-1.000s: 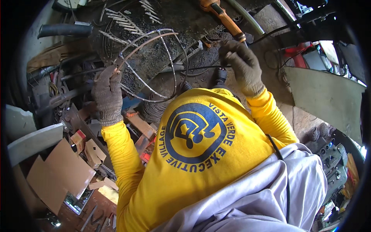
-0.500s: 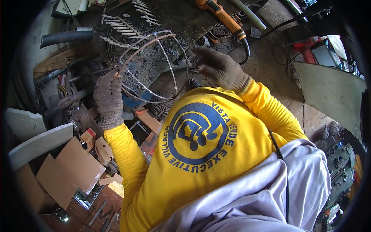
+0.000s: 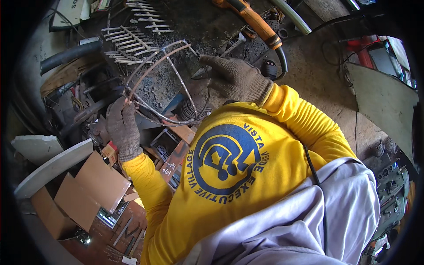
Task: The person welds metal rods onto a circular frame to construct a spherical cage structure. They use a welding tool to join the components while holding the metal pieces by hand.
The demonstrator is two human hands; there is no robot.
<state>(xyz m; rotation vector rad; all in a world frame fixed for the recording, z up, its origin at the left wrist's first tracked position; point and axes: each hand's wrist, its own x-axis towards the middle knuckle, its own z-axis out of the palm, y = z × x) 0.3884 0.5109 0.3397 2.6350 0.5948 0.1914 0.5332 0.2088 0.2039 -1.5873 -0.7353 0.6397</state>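
Observation:
A round frame of bent metal rods (image 3: 182,81), with thin hoops joined by crossbars, hangs tilted in front of my chest. My left hand (image 3: 123,132), in a brown knit glove, is closed on its left edge, pinching the rods where they meet. At the opposite side is my right hand (image 3: 240,79), gloved the same way. Its fingers reach out over the hoop's right edge and the thumb stands apart below; whether they touch the rod is hard to see. Beyond the frame, comb-like pieces of metal rod (image 3: 130,39) lie on the dark, grit-covered surface (image 3: 190,26).
An orange angle grinder (image 3: 251,20) with a dark cord lies at the far side, beside a metal pipe (image 3: 293,17). A black tube (image 3: 70,56) sits far left. Open cardboard boxes (image 3: 99,181) and curved pale panels (image 3: 55,168) crowd the near left. Coiled wire (image 3: 187,110) lies beneath the frame.
My right hand has moved left, from beside the frame to over its right edge. The frame has shifted slightly down and left, still in my left hand. My view has shifted a little.

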